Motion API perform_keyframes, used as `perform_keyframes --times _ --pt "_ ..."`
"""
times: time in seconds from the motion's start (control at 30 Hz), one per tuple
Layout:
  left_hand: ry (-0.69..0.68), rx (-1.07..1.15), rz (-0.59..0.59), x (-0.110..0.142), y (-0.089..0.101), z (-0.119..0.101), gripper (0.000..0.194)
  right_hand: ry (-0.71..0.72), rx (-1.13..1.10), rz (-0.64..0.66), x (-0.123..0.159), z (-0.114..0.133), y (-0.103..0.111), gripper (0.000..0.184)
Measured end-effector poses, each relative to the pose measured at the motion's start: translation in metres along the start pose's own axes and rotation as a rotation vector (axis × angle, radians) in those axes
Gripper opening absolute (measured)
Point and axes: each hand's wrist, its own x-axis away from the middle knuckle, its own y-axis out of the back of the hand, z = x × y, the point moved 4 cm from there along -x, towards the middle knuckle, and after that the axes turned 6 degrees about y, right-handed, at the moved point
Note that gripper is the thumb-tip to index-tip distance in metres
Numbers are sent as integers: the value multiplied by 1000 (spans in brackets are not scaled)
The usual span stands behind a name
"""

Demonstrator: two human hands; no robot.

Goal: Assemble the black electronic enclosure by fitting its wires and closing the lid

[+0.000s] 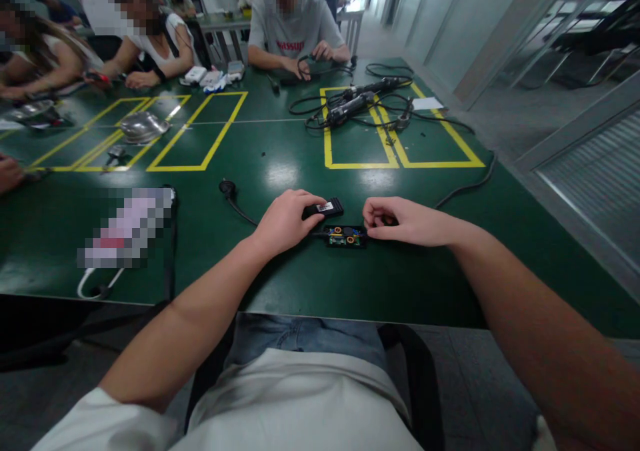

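Note:
An opened power adapter [345, 236] lies on the green table in front of me, its circuit board with copper-coloured ring coils and coloured wires exposed. My left hand [287, 221] grips a black adapter cover [327, 207] with a white label, just behind the left part of the board. A black cord runs left from under this hand to a plug [227, 187]. My right hand [393, 221] is closed at the adapter's right end, fingertips pinched on the dark cable there. The fingers partly hide that cable, which comes out behind the wrist.
A pixelated phone-like object [127, 227] with a white cord lies at left. A metal bowl [144, 127] stands beyond it. Black cables and tools [353, 107] lie tangled within yellow tape outlines [363, 165]. Several people sit across the table; one [300, 31] handles a black cable.

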Motion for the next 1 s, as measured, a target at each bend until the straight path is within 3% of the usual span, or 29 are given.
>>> perform_keyframes --times 0.2,0.27,0.43,0.7,0.8,0.9,1.0 --pt "-175 165 -118 15 21 -14 40 7 -184 -6 1 -6 -2 32" --pt "-239 204 -77 18 21 -20 42 8 -190 -16 1 -6 -2 33" --pt "-282 200 200 19 5 -26 33 12 -185 -8 2 -5 -2 33" --pt "-268 151 210 20 4 -29 33 18 -142 -21 2 -2 -4 31" --pt "-209 229 202 19 4 -27 34 13 -105 -32 2 0 -5 29" --pt "-54 385 149 14 2 -20 32 11 -64 -39 3 0 -4 26" --pt "88 283 24 10 2 -12 22 15 16 -38 3 0 -5 24"
